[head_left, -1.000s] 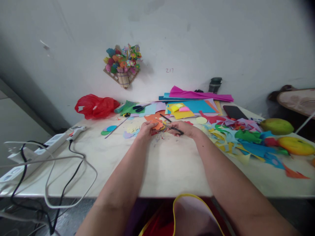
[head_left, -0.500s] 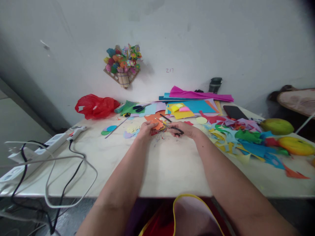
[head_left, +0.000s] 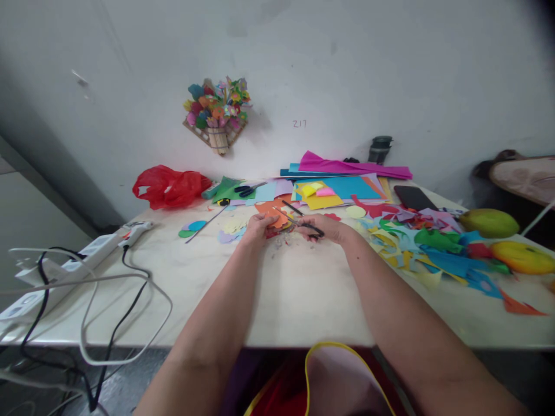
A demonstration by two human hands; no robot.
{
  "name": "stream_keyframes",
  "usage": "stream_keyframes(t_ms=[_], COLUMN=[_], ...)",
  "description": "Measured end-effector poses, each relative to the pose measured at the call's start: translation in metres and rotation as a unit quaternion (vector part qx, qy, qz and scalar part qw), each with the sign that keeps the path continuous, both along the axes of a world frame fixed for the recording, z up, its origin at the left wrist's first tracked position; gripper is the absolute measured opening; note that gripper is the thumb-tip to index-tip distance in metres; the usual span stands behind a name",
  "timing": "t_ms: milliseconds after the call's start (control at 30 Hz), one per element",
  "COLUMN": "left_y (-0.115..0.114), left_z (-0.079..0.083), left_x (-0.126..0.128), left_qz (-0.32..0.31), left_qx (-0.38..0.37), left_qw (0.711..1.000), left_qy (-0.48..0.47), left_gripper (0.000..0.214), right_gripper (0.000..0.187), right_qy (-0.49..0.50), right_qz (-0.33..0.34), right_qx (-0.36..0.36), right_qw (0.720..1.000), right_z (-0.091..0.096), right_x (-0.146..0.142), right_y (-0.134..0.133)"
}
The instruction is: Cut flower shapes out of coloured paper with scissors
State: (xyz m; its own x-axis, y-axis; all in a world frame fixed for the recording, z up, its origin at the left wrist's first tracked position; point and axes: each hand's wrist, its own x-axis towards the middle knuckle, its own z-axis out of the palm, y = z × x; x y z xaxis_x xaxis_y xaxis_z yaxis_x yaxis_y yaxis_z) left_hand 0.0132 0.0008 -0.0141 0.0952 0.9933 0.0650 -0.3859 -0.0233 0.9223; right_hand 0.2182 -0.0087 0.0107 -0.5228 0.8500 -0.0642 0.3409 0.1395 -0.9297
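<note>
A piece of orange paper with a scalloped edge (head_left: 281, 217) is held over the middle of the pale tabletop (head_left: 303, 289), pinched between the thumb and fingers of the left hand (head_left: 260, 225). A pair of metal scissors with black handles (head_left: 295, 222) is gripped in the right hand (head_left: 318, 226), its blades directed at the paper; whether contact is made cannot be told. Below the hands, the tabletop is strewn with tiny snippets (head_left: 284, 243). To the left, pale yellow and lilac cut paper shapes (head_left: 235, 226) are piled, with flat blue and green paper discs (head_left: 196, 226) farther left. Behind these, a second, dark-handled pair of scissors (head_left: 244, 190) is placed near a crumpled red plastic bag (head_left: 171, 186). Multicoloured paper offcuts (head_left: 440, 240) are heaped on the right, beside an oval yellow-green fruit (head_left: 489, 223).
</note>
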Motion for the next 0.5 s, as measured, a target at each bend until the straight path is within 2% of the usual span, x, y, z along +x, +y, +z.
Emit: stream_keyframes(t_ms=[500], left_y=[0.0], left_z=[0.0011], left_x=[-0.0007], left_qz=[-0.008], left_qx=[0.007], left_qw=[1.0], left_qy=[0.009], left_gripper=[0.021], right_gripper=[0.019], right_qy=[0.012], right_qz=[-0.006], right_qx=[0.001], right_qw=[1.0], right_z=[-0.0066], right_x=[0.0002], right_y=[0.006])
